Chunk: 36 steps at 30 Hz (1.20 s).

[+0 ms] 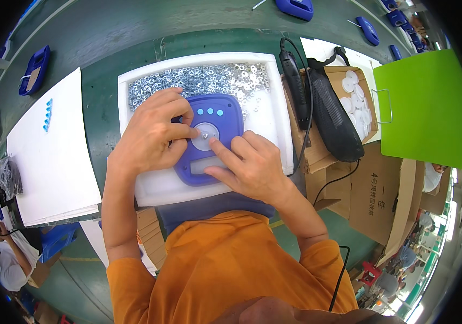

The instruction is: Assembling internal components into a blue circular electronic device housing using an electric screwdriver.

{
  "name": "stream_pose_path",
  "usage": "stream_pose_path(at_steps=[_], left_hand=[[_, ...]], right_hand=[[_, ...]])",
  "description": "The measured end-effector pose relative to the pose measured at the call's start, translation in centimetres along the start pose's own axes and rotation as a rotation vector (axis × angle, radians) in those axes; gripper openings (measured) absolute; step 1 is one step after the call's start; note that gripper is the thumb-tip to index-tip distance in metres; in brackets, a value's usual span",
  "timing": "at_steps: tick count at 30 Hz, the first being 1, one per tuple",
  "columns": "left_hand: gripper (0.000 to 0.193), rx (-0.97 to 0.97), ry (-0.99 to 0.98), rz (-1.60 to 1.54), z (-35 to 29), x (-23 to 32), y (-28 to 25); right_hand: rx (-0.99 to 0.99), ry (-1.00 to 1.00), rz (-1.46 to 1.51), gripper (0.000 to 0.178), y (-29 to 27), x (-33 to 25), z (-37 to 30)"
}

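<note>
Two printed lines on carton; left hand, right hand touching disc.

Smooth plastic casing, translucent plastic disc (slightly glossy), shiny metal pieces, matt foam tray.

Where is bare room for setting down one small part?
Bare: the left white sheet below its blue strip; the foam tray right of the blue housing, beyond the right hand. Crowded: the tray's far end, under metal pieces; right of it, black pouch and white discs.
</note>
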<state>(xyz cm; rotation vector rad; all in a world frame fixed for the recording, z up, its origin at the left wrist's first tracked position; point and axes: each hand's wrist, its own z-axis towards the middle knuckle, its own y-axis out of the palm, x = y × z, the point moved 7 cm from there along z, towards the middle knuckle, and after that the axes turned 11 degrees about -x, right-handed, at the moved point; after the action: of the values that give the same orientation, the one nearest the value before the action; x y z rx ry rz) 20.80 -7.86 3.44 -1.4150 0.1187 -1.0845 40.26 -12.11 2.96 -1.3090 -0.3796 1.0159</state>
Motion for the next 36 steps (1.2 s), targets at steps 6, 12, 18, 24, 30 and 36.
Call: stream_pose_path(at_steps=[6,12,18,24,30,36], left_hand=[[0.03,-0.007,0.001,0.0,0.02,-0.06,0.05],[0.03,-0.009,0.006,-0.006,0.01,-0.09,0.07],[0.028,-0.006,0.008,-0.01,0.08,-0.08,0.06],[0.027,0.007,0.009,-0.009,0.06,0.01,-0.02],[0.027,0.005,0.015,-0.013,0.03,-0.07,0.01],[0.028,0.012,0.011,-0.005,-0.09,-0.04,0.05]], right_hand=[[0.014,-0.001,0.001,0.054,0.06,0.05,-0.02],[0.017,0.001,0.008,0.054,0.17,0.11,-0.05],[0.015,0.002,0.001,0.054,0.15,0.09,-0.03],[0.01,-0.003,0.004,0.055,-0.03,0.04,0.1],[0.005,-0.008,0.009,0.055,-0.01,0.07,0.1],[-0.058,0.001,-0.03,0.052,-0.08,-0.13,0.2]])
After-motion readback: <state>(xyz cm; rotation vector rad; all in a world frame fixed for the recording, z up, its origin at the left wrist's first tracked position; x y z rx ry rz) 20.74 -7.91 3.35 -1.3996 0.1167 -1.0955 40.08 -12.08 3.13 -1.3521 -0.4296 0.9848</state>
